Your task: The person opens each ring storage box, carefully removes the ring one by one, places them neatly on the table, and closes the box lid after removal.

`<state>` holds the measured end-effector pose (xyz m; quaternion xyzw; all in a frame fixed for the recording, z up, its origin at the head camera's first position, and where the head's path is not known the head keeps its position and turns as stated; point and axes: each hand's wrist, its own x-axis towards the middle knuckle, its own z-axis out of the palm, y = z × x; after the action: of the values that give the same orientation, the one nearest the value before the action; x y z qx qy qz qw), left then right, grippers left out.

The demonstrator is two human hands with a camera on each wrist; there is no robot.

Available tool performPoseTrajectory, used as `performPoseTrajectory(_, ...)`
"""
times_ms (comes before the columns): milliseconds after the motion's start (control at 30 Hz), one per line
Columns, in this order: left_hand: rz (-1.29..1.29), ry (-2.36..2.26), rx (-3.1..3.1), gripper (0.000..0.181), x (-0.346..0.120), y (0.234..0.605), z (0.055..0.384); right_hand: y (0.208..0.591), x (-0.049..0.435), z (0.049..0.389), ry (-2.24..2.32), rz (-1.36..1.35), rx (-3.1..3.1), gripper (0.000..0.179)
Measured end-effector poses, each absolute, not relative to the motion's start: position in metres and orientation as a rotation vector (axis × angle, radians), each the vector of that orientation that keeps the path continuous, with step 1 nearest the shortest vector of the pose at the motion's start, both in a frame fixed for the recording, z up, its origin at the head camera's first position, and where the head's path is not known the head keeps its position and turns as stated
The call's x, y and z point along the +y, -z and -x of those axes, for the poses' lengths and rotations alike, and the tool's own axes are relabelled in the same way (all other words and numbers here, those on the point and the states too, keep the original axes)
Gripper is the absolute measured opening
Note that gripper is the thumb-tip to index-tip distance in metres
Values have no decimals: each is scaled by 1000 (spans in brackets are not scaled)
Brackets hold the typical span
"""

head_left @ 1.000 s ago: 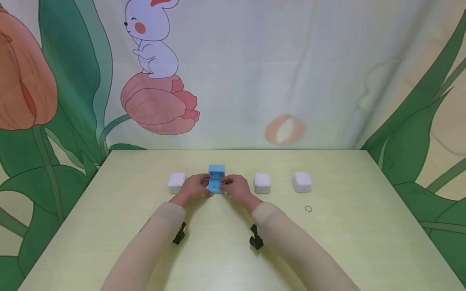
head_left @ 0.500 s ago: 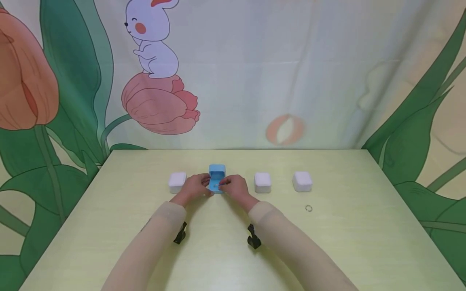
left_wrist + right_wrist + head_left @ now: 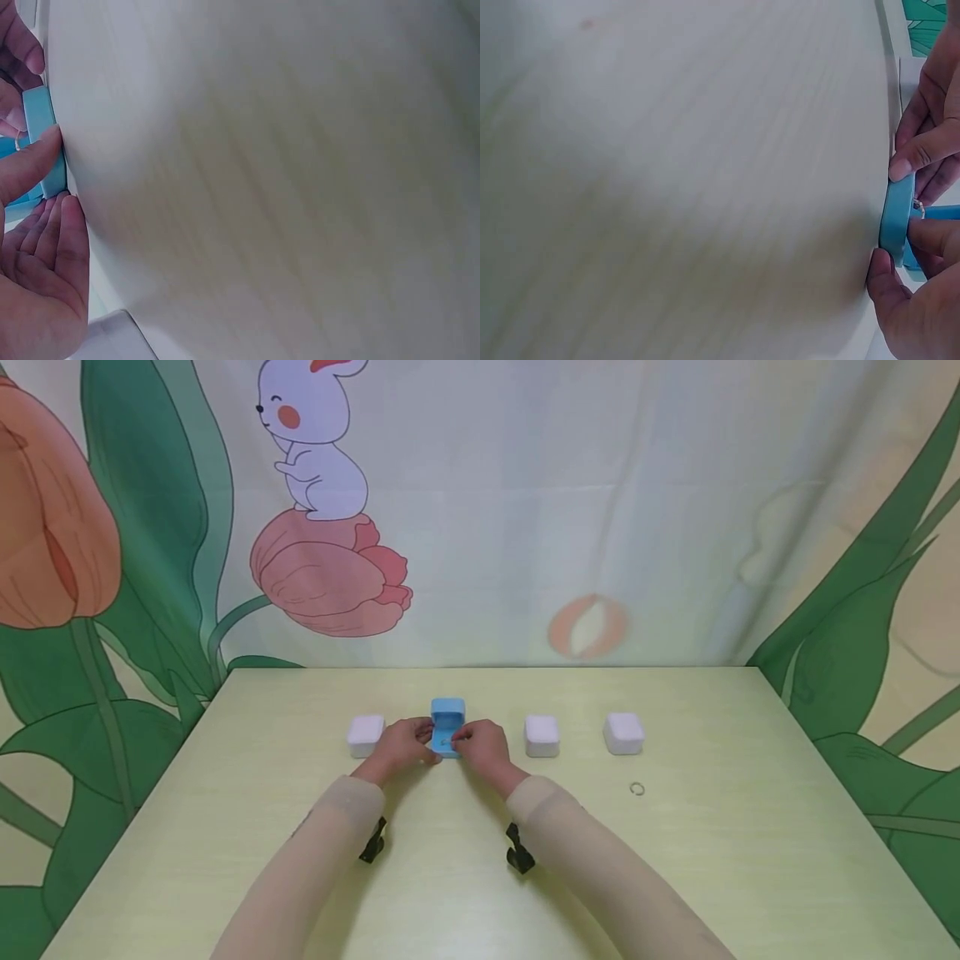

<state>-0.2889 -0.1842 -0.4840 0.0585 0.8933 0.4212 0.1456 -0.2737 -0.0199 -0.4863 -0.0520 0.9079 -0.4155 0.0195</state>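
An opened light-blue ring box [image 3: 447, 727] stands on the table with its lid up. A ring [image 3: 919, 207] sits upright inside it, small in the head view. My left hand [image 3: 405, 743] grips the box from its left, thumb across the front and fingers along the side, plain in the left wrist view. From the right, my right hand [image 3: 483, 747] has its bent index finger inside the box right beside the ring. Its thumb is at the outer front corner, so the right wall lies between them. That index fingertip is partly hidden.
One white box [image 3: 366, 737] stands left of the left hand. Two more stand to the right, a nearer white box [image 3: 542, 737] and a farther white box [image 3: 624, 733]. A loose ring [image 3: 637, 789] lies on the table [image 3: 712, 827] in front of the farther one.
The right hand's fingers have shifted slightly at the box's right side. Less of the ring shows in the box. The left hand and the white boxes stay in place.
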Motion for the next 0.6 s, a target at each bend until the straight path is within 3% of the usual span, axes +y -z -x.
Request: performPoseTrajectory(600, -182, -1185, 2585, 76, -184, 485, 290, 489, -18, 276, 1296, 166, 2821, 15)
